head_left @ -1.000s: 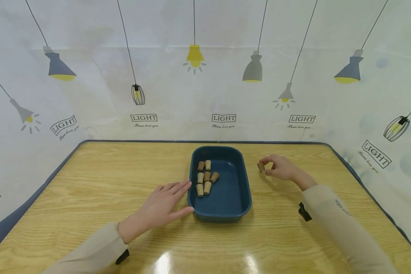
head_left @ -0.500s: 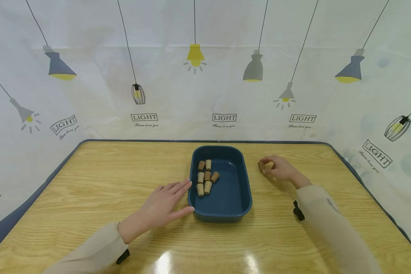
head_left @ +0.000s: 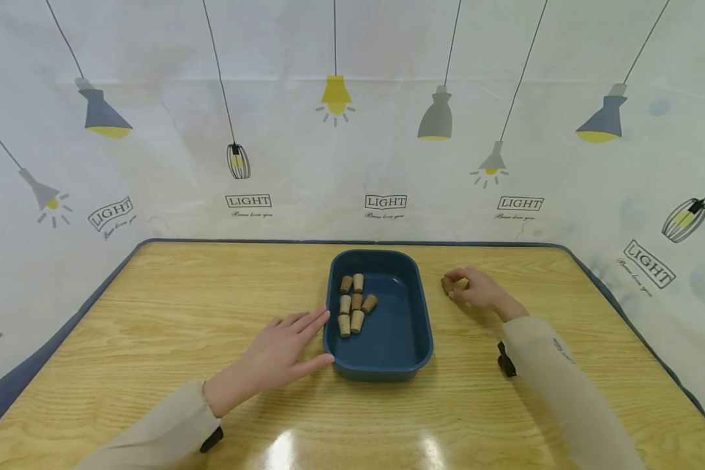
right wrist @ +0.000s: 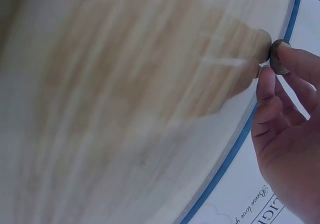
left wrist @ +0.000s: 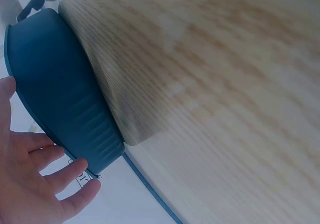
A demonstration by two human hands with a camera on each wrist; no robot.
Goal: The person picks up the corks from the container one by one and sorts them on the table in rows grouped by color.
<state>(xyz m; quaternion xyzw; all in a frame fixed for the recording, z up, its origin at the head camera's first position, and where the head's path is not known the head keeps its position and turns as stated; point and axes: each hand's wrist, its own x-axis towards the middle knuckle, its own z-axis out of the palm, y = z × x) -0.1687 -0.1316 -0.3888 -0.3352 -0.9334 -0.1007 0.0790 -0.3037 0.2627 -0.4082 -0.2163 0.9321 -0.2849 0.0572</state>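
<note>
Your right sleeve [head_left: 555, 385] has swung slightly toward the tray [head_left: 395, 329] since a second ago; the right hand [head_left: 477, 288] has barely shifted. Behind the wooden table's [head_left: 211, 287] far edge rises a white lamp-print backdrop [head_left: 294, 130]. The blue tray sits right of the middle of that edge, its long sides running away from you. Your left hand [head_left: 277, 352], fingers straight and spread, touches the tray's left edge, thumb by its near left corner, gripping nothing. Your right hand, fingers bent, pinches one cork [head_left: 446, 285] beyond the tray's right edge; whether the cork touches the table cannot be told. Seven more corks [head_left: 357, 302] lie inside, toward the tray's left edge, in rows of two, three and two.
</note>
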